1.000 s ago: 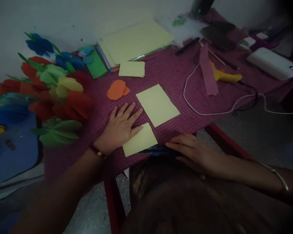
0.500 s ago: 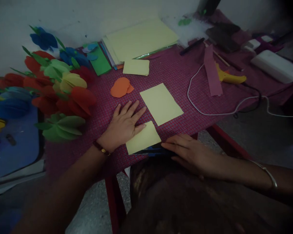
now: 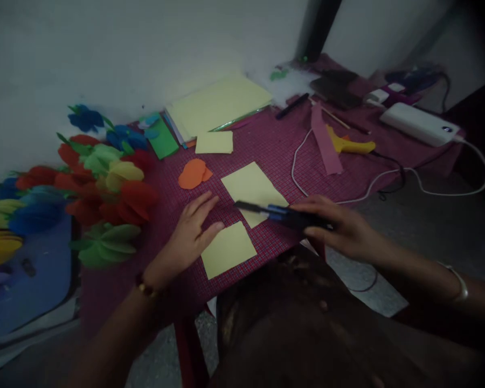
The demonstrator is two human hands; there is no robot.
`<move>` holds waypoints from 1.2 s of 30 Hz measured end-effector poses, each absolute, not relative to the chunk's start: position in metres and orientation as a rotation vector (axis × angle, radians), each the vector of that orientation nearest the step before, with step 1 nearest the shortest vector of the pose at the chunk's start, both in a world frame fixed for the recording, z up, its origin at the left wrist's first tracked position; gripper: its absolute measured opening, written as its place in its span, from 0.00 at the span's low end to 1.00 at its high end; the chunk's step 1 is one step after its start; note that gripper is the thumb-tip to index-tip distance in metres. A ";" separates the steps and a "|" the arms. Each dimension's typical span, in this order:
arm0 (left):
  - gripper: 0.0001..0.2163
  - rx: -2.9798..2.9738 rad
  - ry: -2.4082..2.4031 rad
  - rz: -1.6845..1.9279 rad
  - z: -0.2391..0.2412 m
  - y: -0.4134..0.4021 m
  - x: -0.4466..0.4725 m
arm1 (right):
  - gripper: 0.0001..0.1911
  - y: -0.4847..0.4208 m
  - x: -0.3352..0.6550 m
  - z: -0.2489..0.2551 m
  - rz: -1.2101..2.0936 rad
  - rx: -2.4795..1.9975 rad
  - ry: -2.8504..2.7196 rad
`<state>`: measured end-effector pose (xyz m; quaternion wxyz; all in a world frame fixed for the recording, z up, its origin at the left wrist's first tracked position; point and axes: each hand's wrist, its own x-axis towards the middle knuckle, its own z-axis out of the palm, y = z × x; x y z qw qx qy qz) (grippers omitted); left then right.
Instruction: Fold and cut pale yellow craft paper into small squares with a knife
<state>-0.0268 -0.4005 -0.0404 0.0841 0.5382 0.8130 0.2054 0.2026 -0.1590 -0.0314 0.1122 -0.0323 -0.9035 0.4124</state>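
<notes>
My right hand [image 3: 339,223] grips a pair of scissors [image 3: 289,214] with black and blue handles. Their dark blades point left above a pale yellow paper square [image 3: 248,183] and are blurred. My left hand [image 3: 194,223], fingers stretched out and holding nothing, is beside a second, nearer yellow paper square [image 3: 228,250]. Its thumb is at that sheet's upper left edge; whether it touches cannot be told. Just beyond my left fingers lies a small stack of orange rounded paper cut-outs [image 3: 193,173].
Several colourful paper flowers [image 3: 109,178] stand at the left. Behind are a yellow paper stack [image 3: 218,105], small yellow pieces [image 3: 214,143] and a green sheet [image 3: 164,140]. At right lie a pink strip [image 3: 326,140], yellow glue gun [image 3: 351,145], white cable [image 3: 355,196] and white power bank [image 3: 418,124].
My right hand has lifted the scissors from the near paper's front edge, up and over the farther square. My left hand has drawn back from the near paper. The view has shifted.
</notes>
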 end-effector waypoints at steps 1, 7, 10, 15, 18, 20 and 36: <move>0.26 1.560 2.455 0.666 -0.037 -0.405 -0.024 | 0.21 -0.150 0.199 -0.034 1.255 -0.171 -2.579; 0.29 1.397 2.456 0.388 -0.032 -0.425 0.001 | 0.21 -0.127 0.171 -0.058 1.520 -0.296 -2.315; 0.32 1.257 2.495 0.293 -0.031 -0.422 0.005 | 0.21 -0.127 0.165 -0.065 1.526 -0.259 -2.255; 0.25 0.920 2.492 0.295 -0.027 -0.413 0.008 | 0.21 -0.125 0.167 -0.068 1.531 -0.194 -2.188; 0.13 0.733 2.280 0.391 -0.024 -0.414 0.001 | 0.20 -0.124 0.167 -0.070 1.535 -0.143 -2.149; 0.12 0.634 2.091 0.537 -0.015 -0.413 -0.013 | 0.20 -0.124 0.167 -0.070 1.538 -0.119 -2.129; 0.20 1.552 2.796 0.349 0.018 -0.270 -0.080 | 0.19 -0.126 0.172 -0.065 1.477 -0.187 -2.073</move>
